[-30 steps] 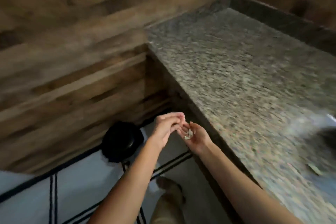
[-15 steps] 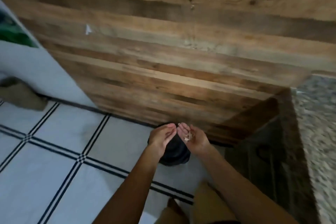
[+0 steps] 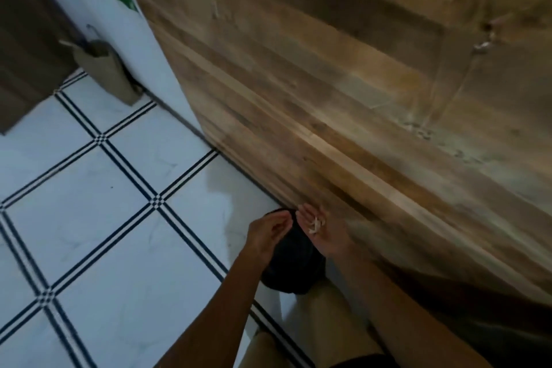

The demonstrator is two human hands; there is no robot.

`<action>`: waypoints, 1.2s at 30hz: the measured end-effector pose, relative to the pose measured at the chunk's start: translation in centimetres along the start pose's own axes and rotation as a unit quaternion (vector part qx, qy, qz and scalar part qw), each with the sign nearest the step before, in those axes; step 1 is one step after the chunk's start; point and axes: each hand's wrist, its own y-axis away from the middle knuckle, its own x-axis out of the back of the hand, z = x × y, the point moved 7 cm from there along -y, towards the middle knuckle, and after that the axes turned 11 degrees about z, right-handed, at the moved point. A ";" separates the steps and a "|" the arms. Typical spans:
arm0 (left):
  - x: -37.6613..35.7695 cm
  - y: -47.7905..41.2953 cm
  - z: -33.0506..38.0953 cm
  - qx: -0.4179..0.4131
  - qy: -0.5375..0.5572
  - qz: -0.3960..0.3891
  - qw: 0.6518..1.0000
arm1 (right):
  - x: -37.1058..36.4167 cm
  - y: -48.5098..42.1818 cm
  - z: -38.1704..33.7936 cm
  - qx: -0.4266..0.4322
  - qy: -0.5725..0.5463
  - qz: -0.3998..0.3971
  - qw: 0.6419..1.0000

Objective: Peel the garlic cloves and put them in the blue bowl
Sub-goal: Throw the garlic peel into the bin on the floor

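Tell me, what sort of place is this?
Likely a home kitchen: a tiled floor, a wooden cabinet side, and a black bin beneath the right hand, which holds pale peels.

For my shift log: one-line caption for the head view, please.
Right hand carries pale peel scraps over a black floor container; left hand alongside.

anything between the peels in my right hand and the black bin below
Nothing visible: the peels lie on the open right hand over the bin; the left hand is beside them, not beneath.
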 end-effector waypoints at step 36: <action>3.1 -14.3 -19.5 0.118 -0.071 0.088 0.987 | 17.0 -22.6 4.3 0.095 0.144 0.177 0.969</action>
